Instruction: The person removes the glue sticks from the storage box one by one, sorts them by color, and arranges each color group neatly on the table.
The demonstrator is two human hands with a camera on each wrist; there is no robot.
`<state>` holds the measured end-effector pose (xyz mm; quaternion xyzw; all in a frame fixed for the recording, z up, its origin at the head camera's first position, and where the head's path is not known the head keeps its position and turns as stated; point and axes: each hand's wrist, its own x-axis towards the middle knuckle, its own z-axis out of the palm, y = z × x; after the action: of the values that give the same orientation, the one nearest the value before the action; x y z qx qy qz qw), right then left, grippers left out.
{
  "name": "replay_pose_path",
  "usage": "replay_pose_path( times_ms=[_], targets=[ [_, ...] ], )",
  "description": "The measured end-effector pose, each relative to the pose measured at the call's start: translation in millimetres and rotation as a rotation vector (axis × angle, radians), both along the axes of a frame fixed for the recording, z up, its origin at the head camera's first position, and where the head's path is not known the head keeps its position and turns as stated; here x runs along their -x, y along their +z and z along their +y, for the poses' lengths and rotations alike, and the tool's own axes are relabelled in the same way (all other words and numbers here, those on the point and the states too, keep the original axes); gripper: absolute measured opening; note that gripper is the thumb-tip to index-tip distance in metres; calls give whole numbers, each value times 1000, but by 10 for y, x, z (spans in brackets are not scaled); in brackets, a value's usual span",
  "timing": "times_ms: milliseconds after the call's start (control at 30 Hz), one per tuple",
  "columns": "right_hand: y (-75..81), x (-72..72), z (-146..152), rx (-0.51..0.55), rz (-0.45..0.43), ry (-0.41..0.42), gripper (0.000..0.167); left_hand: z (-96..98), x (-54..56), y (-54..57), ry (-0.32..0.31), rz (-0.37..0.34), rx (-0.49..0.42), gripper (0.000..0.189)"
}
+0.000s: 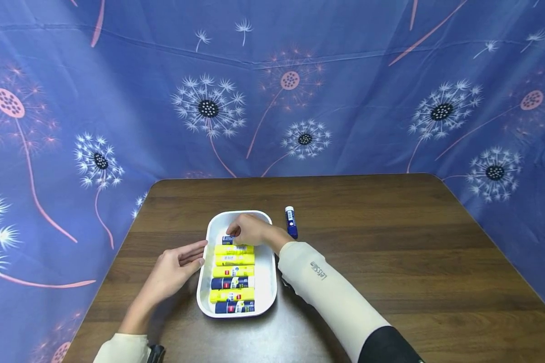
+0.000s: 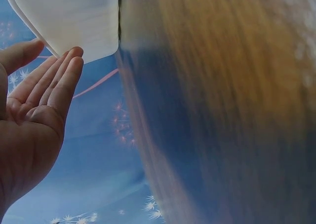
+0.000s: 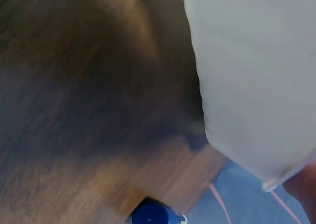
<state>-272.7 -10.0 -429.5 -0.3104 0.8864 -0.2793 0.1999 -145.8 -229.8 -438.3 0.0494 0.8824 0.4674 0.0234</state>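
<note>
A white tray (image 1: 265, 282) holds a column of yellow and dark blue glue sticks lying crosswise. At the column's far end my right hand (image 1: 251, 230) reaches in from the right and pinches a blue glue stick (image 1: 227, 240), its fingers covering the right part of it. Just beyond the others lies a yellow glue stick (image 1: 224, 249). My left hand (image 1: 174, 269) is at the tray's left side, fingers straight and fingertips right at the rim. The left wrist view shows the same left hand (image 2: 42, 98) with its fingertips against the tray's outer wall (image 2: 89, 31).
Right of the tray, another blue glue stick (image 1: 291, 224) with a white end lies on the brown wooden table (image 1: 381, 242); its blue end (image 3: 150, 213) shows low in the right wrist view. A blue dandelion-patterned cloth (image 1: 363, 101) hangs behind the table.
</note>
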Motion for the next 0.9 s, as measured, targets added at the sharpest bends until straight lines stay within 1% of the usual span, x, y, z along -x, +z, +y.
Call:
replay_pose_path(
  times_ms=[100, 233, 367, 533, 667, 767, 900],
  targets=[
    [-11, -36, -14, -24, 20, -4, 28, 5, 0, 3, -1, 13, -11, 43],
    [-10, -75, -20, -23, 15, -22, 26, 7, -9, 16, -13, 38, -34, 43],
    [-9, -79, -19, -8, 12, -32, 27, 5, -6, 20, -15, 47, -41, 43],
    [13, -85, 32, 46, 13, -48, 27, 15, 10, 3, -28, 43, -35, 43],
    [103, -125, 85, 121, 10, -65, 27, 10, -1, -6, -22, 23, -22, 43],
    [202, -155, 158, 202, -17, -126, 29, 7, -6, -6, -19, 19, -14, 43],
    [314, -160, 330, 356, -79, -279, 32, 12, 6, 7, -23, 33, 1, 43]
  ],
)
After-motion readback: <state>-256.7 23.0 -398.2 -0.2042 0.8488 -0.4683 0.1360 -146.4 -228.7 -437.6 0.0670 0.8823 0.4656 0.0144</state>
